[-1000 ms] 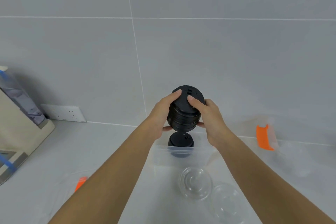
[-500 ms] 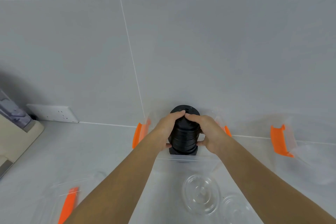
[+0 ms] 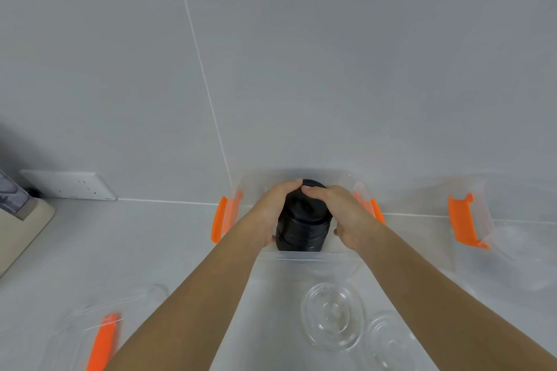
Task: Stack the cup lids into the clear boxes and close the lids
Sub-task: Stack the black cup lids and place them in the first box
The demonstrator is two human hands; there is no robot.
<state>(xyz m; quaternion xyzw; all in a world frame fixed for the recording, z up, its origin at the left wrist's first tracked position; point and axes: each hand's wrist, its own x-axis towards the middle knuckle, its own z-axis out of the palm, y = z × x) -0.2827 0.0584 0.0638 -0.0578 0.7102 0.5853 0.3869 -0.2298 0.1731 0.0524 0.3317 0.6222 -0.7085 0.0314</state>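
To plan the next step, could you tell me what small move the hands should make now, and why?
Probably let go and lift away: both the left hand and right hand grip the black stack, which already seems to stand inside the box.

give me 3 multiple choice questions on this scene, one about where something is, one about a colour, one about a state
1. Where is the black lid stack?
A. inside the clear box
B. beside the wall socket
C. on top of the clear lids

2. What colour are the box latches?
A. blue
B. orange
C. green

3. What are the hands doing?
A. both resting flat on the counter
B. both gripping the stack
C. only one touching the stack

Answers: 1 A, the stack stands within the box walls. 2 B, the latch on the box's side is orange. 3 B, the left hand and right hand wrap the stack from both sides.
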